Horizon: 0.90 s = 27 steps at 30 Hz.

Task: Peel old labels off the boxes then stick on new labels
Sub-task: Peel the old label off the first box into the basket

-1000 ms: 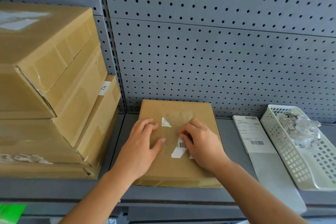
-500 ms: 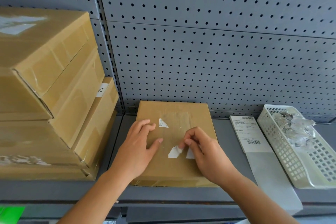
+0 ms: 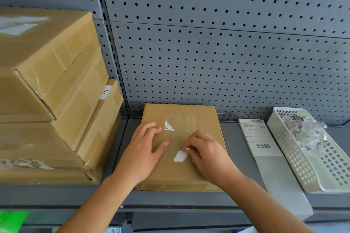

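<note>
A flat brown cardboard box (image 3: 206, 117) lies on the grey shelf in front of me. Two torn white scraps of its old label remain: a small triangle (image 3: 168, 126) near the top and a larger piece (image 3: 180, 156) lower down. My left hand (image 3: 144, 149) lies flat on the box's left half, fingers spread, pressing it down. My right hand (image 3: 206, 153) pinches the lifted edge of the lower scrap with curled fingers. A strip of new labels (image 3: 257, 136) on backing paper lies to the right of the box.
A stack of larger cardboard boxes (image 3: 49, 89) fills the shelf's left side. A white plastic basket (image 3: 295, 159) holding several peeled label scraps sits at the far right. Grey pegboard (image 3: 217, 53) forms the back wall. The shelf's front edge (image 3: 170, 202) runs below the box.
My right hand has slid down and back along the box, pulling the lower label scrap partly loose. The barcode part is no longer showing. My left hand stays pressed in place.
</note>
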Each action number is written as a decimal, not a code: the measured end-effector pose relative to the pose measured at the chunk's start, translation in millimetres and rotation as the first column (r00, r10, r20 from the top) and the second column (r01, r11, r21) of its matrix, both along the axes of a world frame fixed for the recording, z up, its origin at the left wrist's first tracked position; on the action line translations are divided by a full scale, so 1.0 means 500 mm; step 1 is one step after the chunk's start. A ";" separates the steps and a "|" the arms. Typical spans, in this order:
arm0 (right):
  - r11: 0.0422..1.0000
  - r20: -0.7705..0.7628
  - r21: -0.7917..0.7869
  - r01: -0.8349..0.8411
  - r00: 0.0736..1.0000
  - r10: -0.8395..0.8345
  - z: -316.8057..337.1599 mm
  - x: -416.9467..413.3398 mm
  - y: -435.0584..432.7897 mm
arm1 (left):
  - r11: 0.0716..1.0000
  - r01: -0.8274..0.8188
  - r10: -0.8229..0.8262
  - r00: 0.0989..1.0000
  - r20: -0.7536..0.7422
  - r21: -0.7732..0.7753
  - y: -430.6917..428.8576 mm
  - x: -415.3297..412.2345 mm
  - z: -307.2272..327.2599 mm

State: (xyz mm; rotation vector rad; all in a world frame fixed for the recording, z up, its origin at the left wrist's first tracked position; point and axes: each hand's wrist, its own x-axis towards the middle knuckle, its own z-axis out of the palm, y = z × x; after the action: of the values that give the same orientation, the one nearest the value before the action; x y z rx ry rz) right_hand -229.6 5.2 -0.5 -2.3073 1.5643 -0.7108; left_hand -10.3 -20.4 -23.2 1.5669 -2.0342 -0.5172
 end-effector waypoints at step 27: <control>0.849 0.491 0.186 0.495 0.701 -0.517 0.089 -0.318 0.042 | 0.998 0.010 -0.011 1.000 0.014 0.064 -0.011 0.008 0.000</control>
State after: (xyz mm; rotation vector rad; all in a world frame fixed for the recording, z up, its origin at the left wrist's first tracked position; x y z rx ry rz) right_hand -388.7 26.0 44.0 -1.4290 1.8948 -1.2952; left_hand -6.4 -25.8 -23.4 1.6023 -2.0564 -0.5817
